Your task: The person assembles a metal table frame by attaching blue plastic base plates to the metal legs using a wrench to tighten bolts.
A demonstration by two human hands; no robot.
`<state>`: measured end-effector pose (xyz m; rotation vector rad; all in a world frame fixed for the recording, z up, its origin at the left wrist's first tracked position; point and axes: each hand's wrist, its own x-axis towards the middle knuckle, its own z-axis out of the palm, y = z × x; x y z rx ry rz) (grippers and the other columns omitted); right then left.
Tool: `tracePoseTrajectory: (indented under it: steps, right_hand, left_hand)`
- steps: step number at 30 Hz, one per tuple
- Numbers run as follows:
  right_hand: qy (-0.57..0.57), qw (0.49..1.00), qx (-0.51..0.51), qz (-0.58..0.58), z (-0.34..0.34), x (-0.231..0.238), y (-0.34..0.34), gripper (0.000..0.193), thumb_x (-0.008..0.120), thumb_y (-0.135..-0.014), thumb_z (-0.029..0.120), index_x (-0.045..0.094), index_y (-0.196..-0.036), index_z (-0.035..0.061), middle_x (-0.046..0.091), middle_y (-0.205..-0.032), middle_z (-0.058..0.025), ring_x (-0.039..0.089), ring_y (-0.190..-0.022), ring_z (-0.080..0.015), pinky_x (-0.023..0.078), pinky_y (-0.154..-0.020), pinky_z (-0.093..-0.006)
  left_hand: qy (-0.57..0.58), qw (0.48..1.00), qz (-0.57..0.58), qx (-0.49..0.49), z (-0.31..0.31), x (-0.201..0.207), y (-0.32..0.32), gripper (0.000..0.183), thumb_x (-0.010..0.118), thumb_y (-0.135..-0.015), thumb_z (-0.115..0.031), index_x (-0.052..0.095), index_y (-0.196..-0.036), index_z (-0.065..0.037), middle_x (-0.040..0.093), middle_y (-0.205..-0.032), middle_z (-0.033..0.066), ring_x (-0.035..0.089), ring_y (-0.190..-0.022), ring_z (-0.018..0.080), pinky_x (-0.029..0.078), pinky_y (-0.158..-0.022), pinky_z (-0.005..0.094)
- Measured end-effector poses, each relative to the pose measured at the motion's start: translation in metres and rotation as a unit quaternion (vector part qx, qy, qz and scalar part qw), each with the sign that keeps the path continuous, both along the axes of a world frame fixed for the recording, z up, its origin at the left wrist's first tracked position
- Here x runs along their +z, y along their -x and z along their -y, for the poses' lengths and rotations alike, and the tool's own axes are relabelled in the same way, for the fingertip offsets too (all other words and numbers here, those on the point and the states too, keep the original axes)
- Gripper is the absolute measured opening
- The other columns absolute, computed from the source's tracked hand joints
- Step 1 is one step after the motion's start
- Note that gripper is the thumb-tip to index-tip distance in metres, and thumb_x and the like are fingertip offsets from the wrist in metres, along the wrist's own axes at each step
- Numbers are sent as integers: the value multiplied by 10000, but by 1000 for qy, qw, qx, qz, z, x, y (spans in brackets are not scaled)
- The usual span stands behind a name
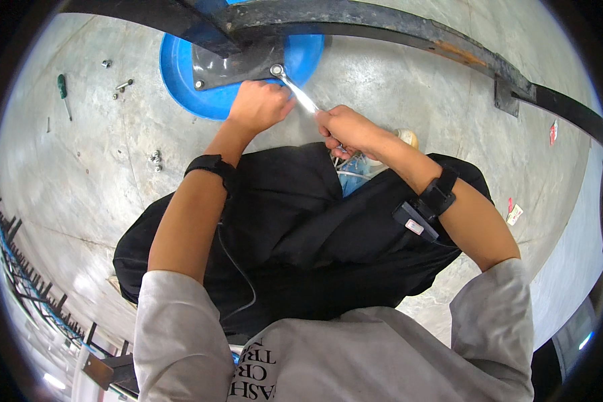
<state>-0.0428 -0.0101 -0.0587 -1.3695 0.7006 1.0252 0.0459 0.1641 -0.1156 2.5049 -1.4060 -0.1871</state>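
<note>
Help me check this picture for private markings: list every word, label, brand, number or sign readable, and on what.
Grey shirt: large black lettering, upside down; wording not copied.
White label on the forearm device: too small to read.
Red-and-white tags on the floor: also unreadable.

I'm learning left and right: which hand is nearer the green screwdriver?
Left. The left hand, curled by the black plate, is right of the green screwdriver; the right hand, gripping the wrench, is farther right.
</note>
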Motion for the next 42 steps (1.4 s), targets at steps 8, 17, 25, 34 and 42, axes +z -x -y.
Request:
tracePoseTrajectory:
  steps: [8,17,25,34,42]
  right_hand:
    - [29,996,79,42,19,-8,-12,430,471,-874,399,430,-611,62,365,-476,2,351,-356,-102,274,-322,-257]
    - [210,912,224,273,72,-9,-58,534,642,-759,444,421,-446,72,316,-415,20,262,-374,-83,208,-360,-266]
    - [309,830,294,358,74,4,-64,493,623,-790,372,466,-510,-4,326,-446,-23,269,-434,-114,236,-420,-321]
    - [-29,939,205,276,61,50,-66,279,484,-895,266,559,-785,21,365,-532,44,355,-503,-52,299,-474,-201]
    - [-3,944,253,212,74,21,-57,245,424,-916,214,544,-858,8,379,-544,33,364,-496,-66,316,-477,-214]
  left_hand:
    - [39,999,7,-29,-2,-2,-1,257,578,-786,-247,540,-602,-71,560,-563,97,558,-523,281,438,-487,389]
    - [15,1000,-8,-17,-3,1,-1,239,535,-791,-239,555,-609,-84,584,-589,96,582,-550,291,455,-509,399]
    - [29,1000,0,-11,-3,-2,0,271,558,-799,-241,554,-594,-64,556,-550,99,560,-511,276,444,-490,378]
    - [-11,1000,16,4,-6,-6,3,257,581,-773,-273,576,-616,-70,582,-582,75,594,-568,248,472,-545,370]
    - [-28,1000,9,8,-1,-1,5,261,580,-777,-286,576,-614,-82,566,-553,70,589,-543,250,468,-511,367]
